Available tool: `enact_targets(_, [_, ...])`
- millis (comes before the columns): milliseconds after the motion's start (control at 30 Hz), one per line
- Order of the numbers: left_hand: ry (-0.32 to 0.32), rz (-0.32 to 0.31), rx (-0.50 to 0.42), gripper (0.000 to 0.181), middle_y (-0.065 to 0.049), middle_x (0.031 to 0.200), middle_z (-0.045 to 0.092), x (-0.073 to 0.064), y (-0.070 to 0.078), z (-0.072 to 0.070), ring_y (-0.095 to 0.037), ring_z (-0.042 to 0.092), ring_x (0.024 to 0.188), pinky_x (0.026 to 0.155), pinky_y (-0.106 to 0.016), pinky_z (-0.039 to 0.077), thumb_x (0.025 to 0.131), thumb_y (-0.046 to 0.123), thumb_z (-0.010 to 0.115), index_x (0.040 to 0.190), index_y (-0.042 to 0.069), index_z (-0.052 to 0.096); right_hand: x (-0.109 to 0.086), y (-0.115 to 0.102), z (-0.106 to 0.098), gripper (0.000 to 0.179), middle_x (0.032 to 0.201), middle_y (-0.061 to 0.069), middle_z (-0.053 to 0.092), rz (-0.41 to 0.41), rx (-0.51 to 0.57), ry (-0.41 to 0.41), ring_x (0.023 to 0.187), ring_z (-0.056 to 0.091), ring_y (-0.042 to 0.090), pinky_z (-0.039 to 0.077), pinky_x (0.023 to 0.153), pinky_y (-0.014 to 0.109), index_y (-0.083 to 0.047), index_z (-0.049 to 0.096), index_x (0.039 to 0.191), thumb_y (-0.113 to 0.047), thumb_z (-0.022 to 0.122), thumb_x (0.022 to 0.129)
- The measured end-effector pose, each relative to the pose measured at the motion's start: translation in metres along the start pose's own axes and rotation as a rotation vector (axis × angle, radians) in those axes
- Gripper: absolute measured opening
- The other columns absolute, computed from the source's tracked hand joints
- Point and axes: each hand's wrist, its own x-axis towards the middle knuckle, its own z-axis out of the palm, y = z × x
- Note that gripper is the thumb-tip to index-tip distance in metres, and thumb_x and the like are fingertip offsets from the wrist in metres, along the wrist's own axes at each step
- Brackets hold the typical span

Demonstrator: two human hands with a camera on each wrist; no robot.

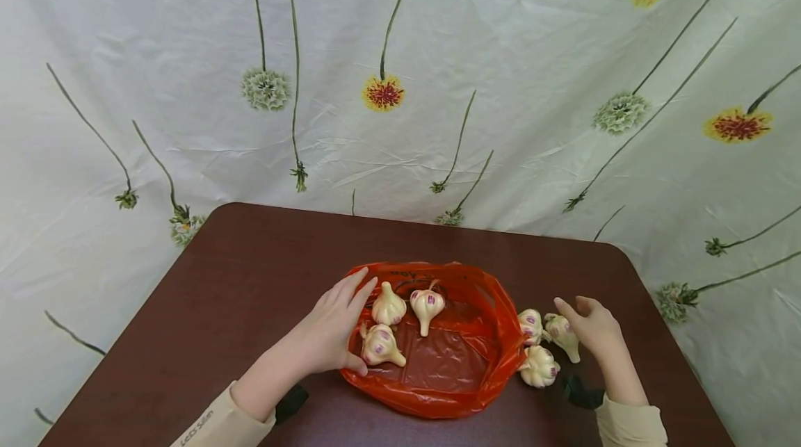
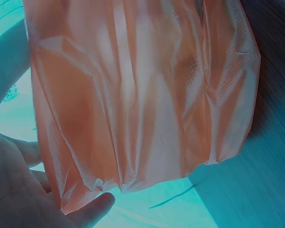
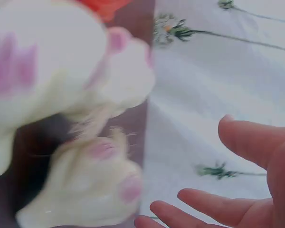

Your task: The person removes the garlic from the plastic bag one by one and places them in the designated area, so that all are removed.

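Observation:
A red plastic bag (image 1: 432,405) lies with its mouth spread wide on the table. Inside, toward its left, are three garlic bulbs (image 1: 389,305), pale with purple patches. My left hand (image 1: 328,332) is at the bag's left side, thumb and fingers spread along the rim; the left wrist view has the bag's creased wall (image 2: 147,109) beside the thumb. Right of the bag sit three more garlic bulbs (image 1: 539,367), close together. My right hand (image 1: 594,329) hovers by the rightmost bulb (image 3: 92,185), fingers spread and holding nothing.
The dark brown table (image 1: 250,280) has rounded far corners. A pale cloth (image 1: 532,51) printed with flowers hangs behind it and along its sides. Dark bands (image 1: 582,393) sit near both wrists.

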Motion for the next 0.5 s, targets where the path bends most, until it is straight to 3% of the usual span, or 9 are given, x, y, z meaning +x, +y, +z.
enact_targets(200, [0.003, 0.004, 0.001, 0.124, -0.027, 0.158, 0.023, 0.0, 0.001, -0.001, -0.047, 0.025, 0.143, 0.11, -0.065, 0.03, 0.055, 0.036, 0.097, 0.151, -0.003, 0.029, -0.014, -0.025, -0.008, 0.08, 0.151, 0.033, 0.034, -0.054, 0.066, 0.044, 0.134, 0.04, 0.049, 0.037, 0.107, 0.061, 0.009, 0.029, 0.149, -0.053, 0.044, 0.101])
enact_targets(500, [0.007, 0.006, -0.002, 0.124, -0.027, 0.158, 0.023, 0.0, 0.001, -0.001, -0.047, 0.025, 0.143, 0.11, -0.065, 0.03, 0.054, 0.035, 0.097, 0.151, -0.004, 0.029, -0.037, -0.08, -0.016, 0.068, 0.15, 0.024, 0.044, -0.192, 0.181, 0.112, 0.136, 0.044, 0.042, 0.042, 0.105, 0.058, -0.005, 0.04, 0.149, -0.05, 0.051, 0.099])
